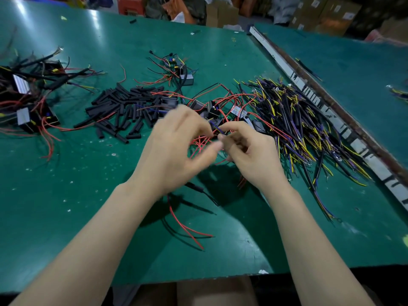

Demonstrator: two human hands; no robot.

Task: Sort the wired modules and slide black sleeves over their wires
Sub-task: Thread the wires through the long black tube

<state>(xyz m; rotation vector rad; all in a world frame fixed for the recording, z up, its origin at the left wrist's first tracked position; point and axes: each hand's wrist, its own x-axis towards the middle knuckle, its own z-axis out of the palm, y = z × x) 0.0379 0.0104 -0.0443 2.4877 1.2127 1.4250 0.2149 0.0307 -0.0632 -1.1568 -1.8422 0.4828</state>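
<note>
My left hand and my right hand meet above the green table, both with fingers curled, pinching a bundle of red wires and a blue wire between them. The left hand is blurred. Red and black wires trail from under my left hand toward me. Behind my hands lie several unsleeved wired modules. A heap of short black sleeves lies to the left of them.
Sleeved modules with silver cases are piled at the far left. A big heap of black, yellow and purple wires fills the right. Another module sits further back. A metal strip divides the tables.
</note>
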